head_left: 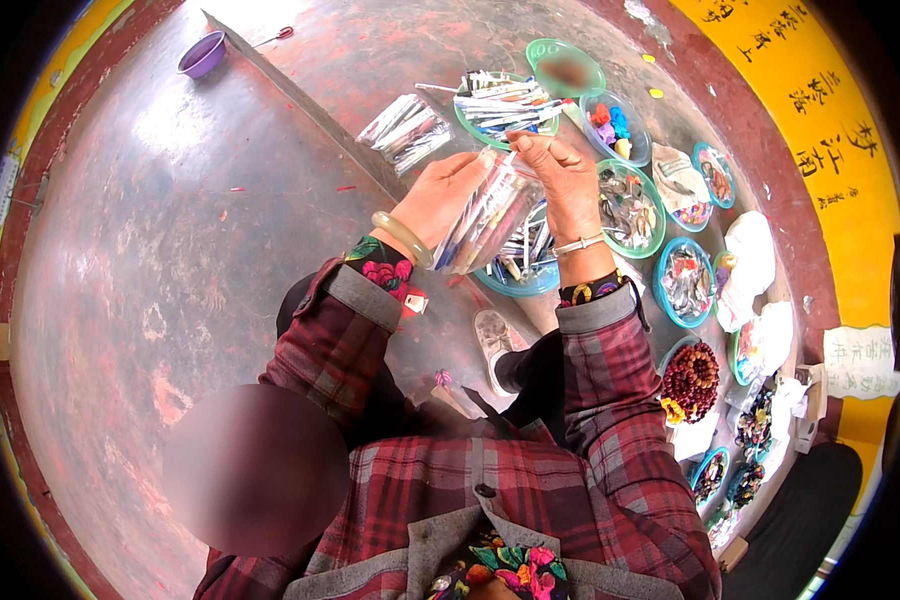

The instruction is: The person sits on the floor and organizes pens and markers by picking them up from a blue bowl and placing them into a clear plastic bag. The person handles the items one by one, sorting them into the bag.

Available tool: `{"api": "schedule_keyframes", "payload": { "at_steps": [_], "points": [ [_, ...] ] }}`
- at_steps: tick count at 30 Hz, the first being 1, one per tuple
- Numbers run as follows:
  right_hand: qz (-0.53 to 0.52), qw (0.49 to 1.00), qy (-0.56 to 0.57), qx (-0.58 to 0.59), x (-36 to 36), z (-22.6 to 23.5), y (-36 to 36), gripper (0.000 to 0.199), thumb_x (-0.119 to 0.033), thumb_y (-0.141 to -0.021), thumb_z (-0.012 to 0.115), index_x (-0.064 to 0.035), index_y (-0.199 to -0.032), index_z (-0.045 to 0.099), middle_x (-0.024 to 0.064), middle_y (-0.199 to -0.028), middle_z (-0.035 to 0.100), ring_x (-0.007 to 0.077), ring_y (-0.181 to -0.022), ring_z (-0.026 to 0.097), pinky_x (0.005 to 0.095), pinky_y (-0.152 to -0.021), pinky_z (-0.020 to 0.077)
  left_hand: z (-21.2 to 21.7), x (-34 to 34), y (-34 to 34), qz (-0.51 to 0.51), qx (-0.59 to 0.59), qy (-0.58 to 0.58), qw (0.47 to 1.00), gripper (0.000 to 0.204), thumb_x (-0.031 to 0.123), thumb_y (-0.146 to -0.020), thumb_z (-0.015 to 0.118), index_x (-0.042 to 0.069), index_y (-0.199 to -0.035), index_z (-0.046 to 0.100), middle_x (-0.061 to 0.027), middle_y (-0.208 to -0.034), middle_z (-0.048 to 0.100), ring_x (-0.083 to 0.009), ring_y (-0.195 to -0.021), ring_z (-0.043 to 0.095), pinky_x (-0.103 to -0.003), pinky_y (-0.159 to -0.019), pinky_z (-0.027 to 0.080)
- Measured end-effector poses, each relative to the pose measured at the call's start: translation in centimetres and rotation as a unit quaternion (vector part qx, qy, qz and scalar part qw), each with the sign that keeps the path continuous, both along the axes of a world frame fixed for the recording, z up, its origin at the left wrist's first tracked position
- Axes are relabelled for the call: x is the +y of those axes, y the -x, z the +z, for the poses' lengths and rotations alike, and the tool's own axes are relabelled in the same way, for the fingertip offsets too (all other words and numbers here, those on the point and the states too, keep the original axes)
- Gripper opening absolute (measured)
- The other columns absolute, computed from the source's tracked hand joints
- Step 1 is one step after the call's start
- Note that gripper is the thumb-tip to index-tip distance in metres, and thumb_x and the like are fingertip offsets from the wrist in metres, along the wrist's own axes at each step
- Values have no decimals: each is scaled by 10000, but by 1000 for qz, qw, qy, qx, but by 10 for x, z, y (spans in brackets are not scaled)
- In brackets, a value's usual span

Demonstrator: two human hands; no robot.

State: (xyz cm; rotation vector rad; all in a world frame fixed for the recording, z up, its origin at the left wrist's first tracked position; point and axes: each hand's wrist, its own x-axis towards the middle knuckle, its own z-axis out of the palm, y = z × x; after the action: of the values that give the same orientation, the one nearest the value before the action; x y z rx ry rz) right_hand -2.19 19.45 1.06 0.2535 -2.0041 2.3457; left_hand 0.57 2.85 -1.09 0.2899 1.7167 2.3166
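A clear plastic zip bag (487,217) packed with pens hangs tilted between my two hands. My left hand (448,192) pinches its upper edge on one side, with the thumb and fingers pressed together. The other upper corner is gripped by my right hand (562,185), thumb against the bent fingers. Below the bag, partly hidden by it, stands a blue basin (523,288) with more loose pens. Just beyond my hands a green basket (467,120) is heaped with pens, and another clear bag of pens (405,134) lies on the floor to its left.
Along the right stand several bowls, among them a green basket of small items (658,215), a blue basket of wrapped pieces (658,290) and dark red beads (691,380). A purple basin (203,56) sits far left. A raised floor edge (300,100) runs diagonally. A blurred round shape (255,470) covers the lower left.
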Motion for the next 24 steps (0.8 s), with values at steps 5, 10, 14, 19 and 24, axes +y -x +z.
{"api": "schedule_keyframes", "payload": {
  "at_steps": [5,10,14,19,24],
  "points": [
    [-8,995,-73,73,-5,1,-3,294,-304,-866,630,-27,-844,725,144,-1065,639,194,-1062,550,304,-914,408,3,0,-1,4,-34,-65,997,298,217,-972,459,-21,-1126,553,-36,-1022,607,-70,-913,561,-221,-813,459],
    [14,985,-128,111,-6,-9,0,313,-341,-867,618,-50,-847,732,177,-1153,601,233,-1152,509,322,-954,387,-3,-1,2,16,-20,-71,997,285,217,-972,459,-13,-1107,559,-32,-1004,601,-70,-895,558,-224,-796,460],
    [51,979,-176,95,-3,-4,0,269,-306,-857,628,-58,-851,730,178,-1165,593,244,-1154,510,327,-963,383,0,0,0,23,-8,-62,998,285,223,-974,454,-10,-1099,561,-24,-984,598,-70,-880,555,-221,-787,458],
    [33,985,-138,101,4,3,1,316,-224,-826,660,-51,-1088,633,158,-1246,542,239,-1189,480,330,-1003,343,4,-4,-1,15,-16,-74,997,326,248,-971,460,-23,-1121,561,-53,-1015,614,-89,-909,567,-238,-802,467],
    [104,994,31,6,31,12,7,669,-214,-752,731,2,-1305,423,127,-1292,497,229,-1213,450,336,-1028,310,19,-12,0,15,-31,-196,980,342,235,-985,419,-34,-1160,535,-94,-1078,610,-134,-971,584,-287,-861,479]
  ]
}}
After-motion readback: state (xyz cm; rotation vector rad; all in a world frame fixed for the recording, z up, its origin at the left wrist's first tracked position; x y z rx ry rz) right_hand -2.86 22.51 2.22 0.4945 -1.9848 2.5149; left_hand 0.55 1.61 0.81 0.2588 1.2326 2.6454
